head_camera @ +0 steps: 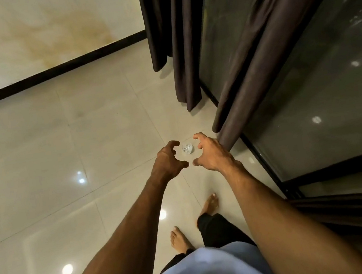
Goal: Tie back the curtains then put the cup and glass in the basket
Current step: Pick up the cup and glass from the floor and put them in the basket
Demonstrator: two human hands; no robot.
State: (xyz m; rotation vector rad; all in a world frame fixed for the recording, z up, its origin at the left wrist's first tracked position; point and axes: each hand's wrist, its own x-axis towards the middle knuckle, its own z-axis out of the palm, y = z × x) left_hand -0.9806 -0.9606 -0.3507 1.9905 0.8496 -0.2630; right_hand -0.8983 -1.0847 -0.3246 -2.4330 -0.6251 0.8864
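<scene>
I see left hand (168,160) fingers wide | right hand (210,153) fingers wide | glass (187,148) on floor (57,136) between them

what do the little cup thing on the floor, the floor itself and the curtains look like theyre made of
Glass: looks like clear cut glass, sparkling facets; clear plastic possible.
Floor: large glossy tiles, probably polished ceramic or stone, with grout lines and mirrored lamp spots.
Curtains: dark matte woven fabric, hanging in soft folds.

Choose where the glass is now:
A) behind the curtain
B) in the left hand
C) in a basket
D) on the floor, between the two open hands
D: the glass stands on the floor tiles, seen between the left hand and right hand, both open.
</scene>
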